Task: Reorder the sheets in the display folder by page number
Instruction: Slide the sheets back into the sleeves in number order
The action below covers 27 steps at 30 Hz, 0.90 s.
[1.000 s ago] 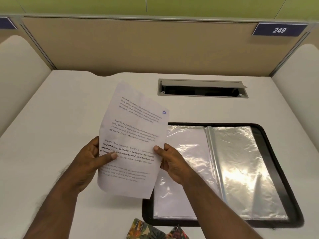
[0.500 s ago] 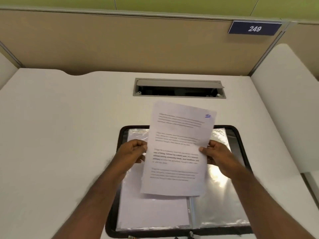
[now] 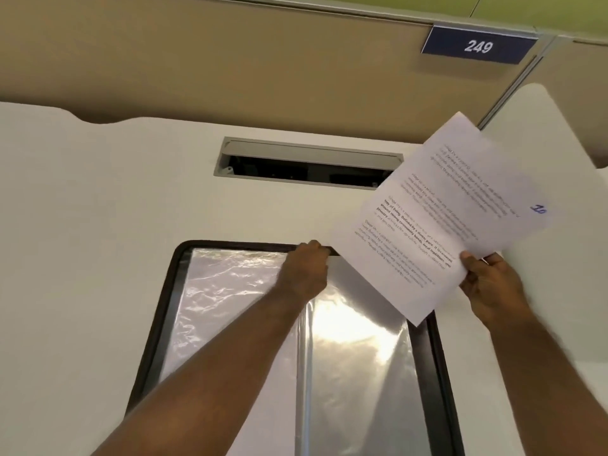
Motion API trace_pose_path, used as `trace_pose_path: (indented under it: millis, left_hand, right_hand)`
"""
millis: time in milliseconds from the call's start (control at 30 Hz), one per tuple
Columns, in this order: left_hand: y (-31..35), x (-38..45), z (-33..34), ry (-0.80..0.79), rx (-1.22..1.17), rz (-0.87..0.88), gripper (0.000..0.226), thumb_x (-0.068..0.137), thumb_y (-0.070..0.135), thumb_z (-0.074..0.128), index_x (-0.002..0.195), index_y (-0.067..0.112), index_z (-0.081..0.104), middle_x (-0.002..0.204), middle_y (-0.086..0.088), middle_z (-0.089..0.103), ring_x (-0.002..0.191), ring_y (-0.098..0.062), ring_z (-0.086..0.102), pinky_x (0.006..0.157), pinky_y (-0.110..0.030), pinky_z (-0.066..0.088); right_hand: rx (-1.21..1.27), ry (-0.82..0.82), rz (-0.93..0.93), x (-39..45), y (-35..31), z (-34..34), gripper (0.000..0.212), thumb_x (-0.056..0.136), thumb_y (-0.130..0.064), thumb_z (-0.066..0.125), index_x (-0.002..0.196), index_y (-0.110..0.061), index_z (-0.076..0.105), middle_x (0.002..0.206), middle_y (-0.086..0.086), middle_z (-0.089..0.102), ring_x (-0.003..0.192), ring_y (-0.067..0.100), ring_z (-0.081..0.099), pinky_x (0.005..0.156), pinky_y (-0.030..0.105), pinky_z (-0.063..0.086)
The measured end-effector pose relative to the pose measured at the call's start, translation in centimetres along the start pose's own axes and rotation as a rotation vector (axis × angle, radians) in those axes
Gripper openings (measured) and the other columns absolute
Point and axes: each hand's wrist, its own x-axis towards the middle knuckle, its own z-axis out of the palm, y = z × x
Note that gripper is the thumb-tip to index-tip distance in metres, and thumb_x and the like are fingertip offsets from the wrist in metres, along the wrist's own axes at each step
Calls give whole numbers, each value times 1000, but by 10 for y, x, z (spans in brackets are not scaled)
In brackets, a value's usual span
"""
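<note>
Since half a second ago my left hand (image 3: 304, 264) has let go of the sheet (image 3: 437, 218) and dropped to the far edge of the display folder (image 3: 158, 324), fingers curled down over the top of the sleeves at the spine; whether they pinch a sleeve I cannot tell. My right hand (image 3: 490, 281) alone now holds the sheet, thumb on the printed face and fingers clamped behind its near right edge — the sheet has swung right and tilted, lifted clear of the desk (image 3: 98, 225). It carries printed paragraphs and a blue handwritten number near its far right corner, too blurred to read with confidence. The folder lies open on the desk, black-rimmed, its left sleeve (image 3: 223, 307) and right sleeve (image 3: 358, 373) glossy with glare; contents cannot be made out. Beyond it sits the cable hatch (image 3: 306, 162), partly covered by the sheet, and a partition plate marked 249 (image 3: 478, 46).
</note>
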Motion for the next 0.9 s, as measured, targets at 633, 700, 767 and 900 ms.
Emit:
trace_pose_path:
  millis: [633, 700, 767, 900]
  left_hand:
    - [-7, 27, -34, -114, -131, -260, 38, 80, 13, 79, 114, 9, 64, 115, -8, 61, 110, -25, 56, 86, -30, 44]
    - [-7, 29, -39, -137, -112, -249, 39, 80, 16, 80, 115, 9, 65, 118, -9, 62, 112, -26, 59, 84, -26, 41]
    - [-6, 30, -43, -178, -83, -245, 42, 80, 20, 81, 117, 8, 66, 123, -9, 61, 116, -28, 58, 87, -27, 43]
    - [0, 27, -47, -262, 89, -181, 43, 87, 27, 74, 124, 9, 62, 126, -9, 55, 119, -29, 51, 91, -36, 47]
  right_hand:
    - [17, -47, 32, 30, 11, 33, 37, 95, -2, 56, 127, -19, 61, 118, -2, 70, 99, 13, 70, 71, 26, 60]
    - [24, -40, 38, 32, 11, 34, 37, 95, -1, 56, 127, -18, 61, 117, -1, 70, 97, 12, 71, 70, 26, 60]
    - [25, -32, 41, 33, 11, 33, 39, 94, -2, 56, 130, -16, 59, 116, -1, 69, 92, 10, 72, 66, 25, 59]
    - [17, -24, 45, 33, 13, 30, 39, 94, -3, 57, 131, -15, 58, 116, 0, 69, 89, 9, 73, 64, 24, 58]
